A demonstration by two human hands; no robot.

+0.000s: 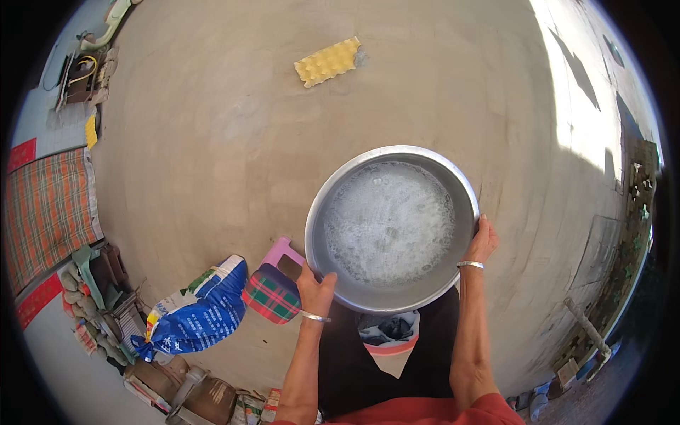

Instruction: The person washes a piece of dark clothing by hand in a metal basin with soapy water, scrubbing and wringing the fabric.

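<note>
A round metal basin (326, 177) is held out in front of me, above my legs. White suds and water (389, 221) cover its bottom. My left hand (316, 289) grips the rim at the near left, thumb over the edge. On the right side, my right hand (483, 242) holds the rim too. Below the basin, between my legs, part of a pink-rimmed tub (391, 348) shows with dark and light cloth in it. Just left of my left hand stands a pink plastic stool (278, 249) with a plaid cushion (273, 294).
A blue and white sack (202, 319) lies on the concrete floor (212, 177) at the left. Farther off is a yellow egg-crate tray (328, 62). Boxes and clutter line the left wall, beside a plaid curtain (53, 205). A pole (588, 326) leans at the right.
</note>
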